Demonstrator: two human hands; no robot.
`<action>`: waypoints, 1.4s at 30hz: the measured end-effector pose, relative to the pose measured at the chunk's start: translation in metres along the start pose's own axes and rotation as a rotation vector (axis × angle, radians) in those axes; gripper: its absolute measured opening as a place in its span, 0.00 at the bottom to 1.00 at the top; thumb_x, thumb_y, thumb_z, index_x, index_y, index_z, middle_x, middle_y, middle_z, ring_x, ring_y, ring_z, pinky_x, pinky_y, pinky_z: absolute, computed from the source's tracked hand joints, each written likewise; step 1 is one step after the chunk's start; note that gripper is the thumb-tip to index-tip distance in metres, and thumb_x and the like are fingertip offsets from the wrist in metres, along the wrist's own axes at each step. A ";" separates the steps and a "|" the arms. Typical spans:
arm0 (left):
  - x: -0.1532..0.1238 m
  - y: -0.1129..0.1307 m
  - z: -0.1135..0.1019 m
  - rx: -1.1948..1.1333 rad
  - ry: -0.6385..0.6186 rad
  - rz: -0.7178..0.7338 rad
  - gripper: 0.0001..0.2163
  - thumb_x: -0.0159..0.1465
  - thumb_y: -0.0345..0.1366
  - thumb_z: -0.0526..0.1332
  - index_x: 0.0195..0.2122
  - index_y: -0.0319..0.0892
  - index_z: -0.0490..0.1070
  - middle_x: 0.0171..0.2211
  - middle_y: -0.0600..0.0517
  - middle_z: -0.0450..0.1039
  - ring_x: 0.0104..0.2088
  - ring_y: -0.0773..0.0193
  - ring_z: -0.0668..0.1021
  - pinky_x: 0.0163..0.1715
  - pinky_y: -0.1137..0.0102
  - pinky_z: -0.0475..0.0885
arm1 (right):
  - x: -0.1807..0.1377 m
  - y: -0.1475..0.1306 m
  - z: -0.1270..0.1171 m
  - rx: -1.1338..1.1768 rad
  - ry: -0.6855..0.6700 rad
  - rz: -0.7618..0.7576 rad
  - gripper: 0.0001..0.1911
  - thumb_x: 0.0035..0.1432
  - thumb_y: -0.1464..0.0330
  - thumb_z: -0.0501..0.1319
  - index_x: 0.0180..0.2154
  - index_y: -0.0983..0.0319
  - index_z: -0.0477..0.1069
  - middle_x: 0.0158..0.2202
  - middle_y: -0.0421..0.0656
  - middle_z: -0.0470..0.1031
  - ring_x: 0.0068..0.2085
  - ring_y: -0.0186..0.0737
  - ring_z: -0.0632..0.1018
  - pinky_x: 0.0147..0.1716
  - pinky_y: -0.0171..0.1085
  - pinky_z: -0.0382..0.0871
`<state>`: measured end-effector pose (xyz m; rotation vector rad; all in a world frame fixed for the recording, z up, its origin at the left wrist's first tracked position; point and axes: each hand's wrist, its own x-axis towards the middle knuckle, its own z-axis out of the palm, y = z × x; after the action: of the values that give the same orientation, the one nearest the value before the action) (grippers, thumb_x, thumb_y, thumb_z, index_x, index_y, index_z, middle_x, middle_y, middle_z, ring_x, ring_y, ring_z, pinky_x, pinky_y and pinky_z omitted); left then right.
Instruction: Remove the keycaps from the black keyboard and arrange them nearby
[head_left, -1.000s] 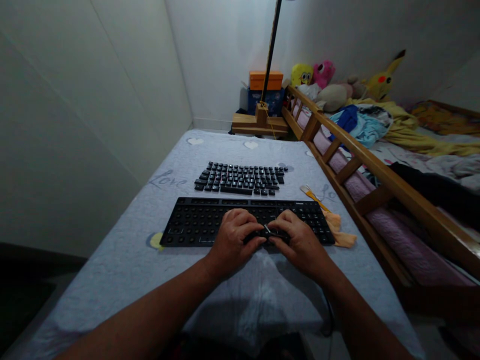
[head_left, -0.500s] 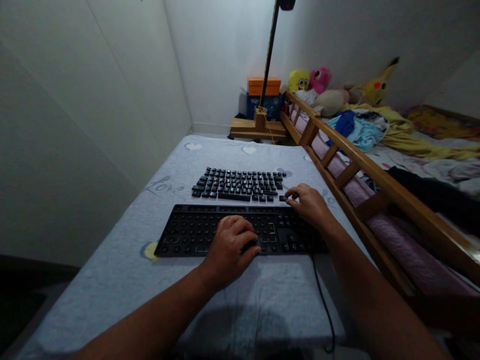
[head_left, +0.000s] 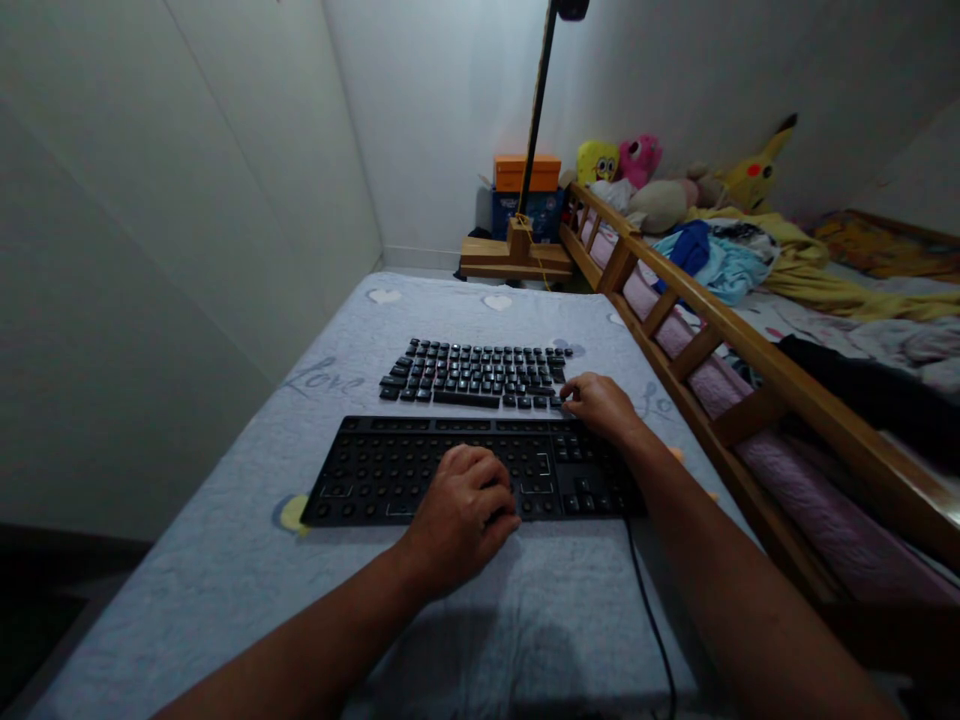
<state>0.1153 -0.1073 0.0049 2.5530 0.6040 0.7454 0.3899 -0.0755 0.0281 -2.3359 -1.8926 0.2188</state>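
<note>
A black keyboard (head_left: 442,470) lies on the pale blue cloth, most of its main key area stripped down to bare sockets. My left hand (head_left: 469,500) is over its middle, fingers curled on top and thumb at the front edge, gripping it. Loose black keycaps (head_left: 472,372) lie in rows behind the keyboard, laid out like a keyboard. At the right end of the front row, my right hand (head_left: 596,400) pinches a keycap (head_left: 556,403); its fingertips partly cover it. Some keys (head_left: 589,500) still sit on the keyboard's right part, partly behind my right forearm.
A wooden bed rail (head_left: 697,310) runs along the right side, with bedding and plush toys beyond it. A lamp pole on a wooden base (head_left: 517,255) stands at the far end near an orange box (head_left: 527,172). The keyboard cable (head_left: 651,610) trails toward me.
My right hand has moved slightly left, to the end keycap of the front row. The keyboard appears slightly lower in view; my left hand stays on it.
</note>
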 end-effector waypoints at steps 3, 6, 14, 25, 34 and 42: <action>-0.001 0.000 0.001 0.003 -0.002 0.010 0.03 0.61 0.35 0.66 0.30 0.43 0.74 0.36 0.52 0.73 0.44 0.57 0.70 0.51 0.56 0.62 | 0.002 -0.002 0.002 -0.018 -0.016 0.020 0.13 0.53 0.70 0.63 0.41 0.59 0.81 0.37 0.45 0.81 0.39 0.42 0.78 0.37 0.34 0.66; -0.002 0.000 0.002 0.013 -0.008 0.016 0.04 0.61 0.35 0.66 0.30 0.43 0.74 0.36 0.53 0.73 0.45 0.57 0.70 0.51 0.56 0.61 | 0.003 -0.003 0.003 -0.029 -0.031 0.032 0.13 0.53 0.70 0.63 0.41 0.59 0.81 0.38 0.45 0.81 0.41 0.41 0.78 0.38 0.33 0.66; -0.001 0.000 0.001 0.022 -0.034 0.025 0.04 0.62 0.35 0.66 0.30 0.43 0.74 0.36 0.52 0.73 0.45 0.57 0.70 0.51 0.56 0.61 | 0.002 -0.007 0.000 -0.045 -0.044 0.039 0.13 0.53 0.70 0.63 0.41 0.58 0.81 0.40 0.45 0.81 0.42 0.43 0.79 0.38 0.34 0.66; -0.001 0.001 0.001 0.038 -0.026 0.031 0.04 0.62 0.35 0.66 0.30 0.43 0.74 0.35 0.53 0.73 0.44 0.57 0.70 0.51 0.56 0.62 | -0.003 -0.002 -0.005 -0.046 -0.005 0.038 0.15 0.56 0.69 0.63 0.46 0.59 0.79 0.42 0.46 0.81 0.44 0.43 0.79 0.40 0.35 0.67; -0.001 0.000 0.003 0.032 -0.026 0.035 0.03 0.62 0.34 0.65 0.31 0.44 0.75 0.35 0.52 0.73 0.45 0.57 0.70 0.51 0.56 0.62 | -0.003 0.004 -0.005 -0.069 -0.012 0.018 0.14 0.55 0.69 0.63 0.44 0.58 0.79 0.42 0.44 0.80 0.44 0.42 0.78 0.41 0.35 0.66; -0.002 0.001 0.002 0.029 -0.028 0.039 0.03 0.62 0.34 0.66 0.30 0.43 0.74 0.35 0.52 0.73 0.44 0.57 0.70 0.51 0.56 0.62 | 0.001 -0.003 0.002 -0.141 -0.035 0.021 0.12 0.54 0.67 0.63 0.41 0.57 0.79 0.42 0.45 0.79 0.44 0.45 0.78 0.37 0.35 0.66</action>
<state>0.1156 -0.1094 0.0029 2.6040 0.5615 0.7179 0.3868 -0.0737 0.0266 -2.4580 -1.9601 0.1328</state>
